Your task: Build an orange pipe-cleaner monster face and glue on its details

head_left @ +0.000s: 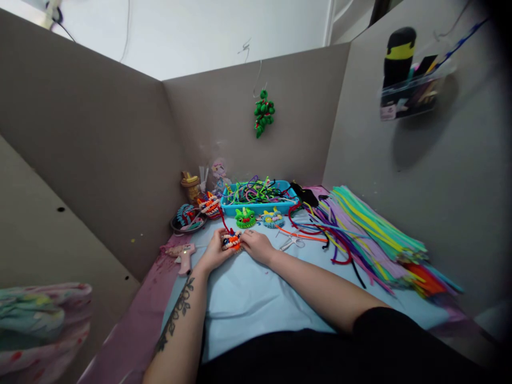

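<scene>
Both hands meet over a small pipe-cleaner figure, orange, white and dark blue, resting on the pale blue cloth. My left hand curls around its left side, fingers closed on it. My right hand pinches its right side. A red pipe cleaner rises from the figure toward the back. Just behind lie a green pipe-cleaner creature and a blue and yellow one.
A pink glue gun lies left of my hands, scissors to the right. A blue tray of tangled pipe cleaners stands at the back. Stacked coloured pipe cleaners fan across the right side. Grey cardboard walls enclose the table.
</scene>
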A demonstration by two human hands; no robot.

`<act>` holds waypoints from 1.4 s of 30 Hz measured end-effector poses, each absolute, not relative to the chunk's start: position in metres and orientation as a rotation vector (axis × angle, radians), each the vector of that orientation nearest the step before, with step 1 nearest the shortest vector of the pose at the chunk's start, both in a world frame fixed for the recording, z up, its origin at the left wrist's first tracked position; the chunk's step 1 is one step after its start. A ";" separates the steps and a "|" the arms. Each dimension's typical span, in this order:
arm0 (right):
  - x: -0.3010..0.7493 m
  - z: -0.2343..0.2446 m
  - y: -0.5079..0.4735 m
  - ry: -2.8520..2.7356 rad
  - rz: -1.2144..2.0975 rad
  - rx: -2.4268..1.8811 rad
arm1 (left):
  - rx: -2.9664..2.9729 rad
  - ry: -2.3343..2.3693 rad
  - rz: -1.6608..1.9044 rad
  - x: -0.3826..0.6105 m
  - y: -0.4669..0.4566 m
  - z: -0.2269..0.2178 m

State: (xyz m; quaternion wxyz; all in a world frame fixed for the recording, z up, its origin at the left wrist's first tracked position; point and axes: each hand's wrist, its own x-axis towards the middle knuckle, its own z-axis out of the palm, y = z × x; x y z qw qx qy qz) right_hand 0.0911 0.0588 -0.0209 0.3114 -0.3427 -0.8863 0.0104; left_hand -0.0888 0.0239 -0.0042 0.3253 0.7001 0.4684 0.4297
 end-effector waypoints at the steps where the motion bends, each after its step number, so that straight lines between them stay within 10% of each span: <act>1: 0.091 -0.021 0.059 -2.337 0.030 -0.908 | 1.832 1.224 1.124 -0.089 0.024 -0.004; 42: 0.084 -0.024 0.056 -2.378 -0.192 -0.530 | 1.819 1.264 1.062 -0.098 0.024 -0.001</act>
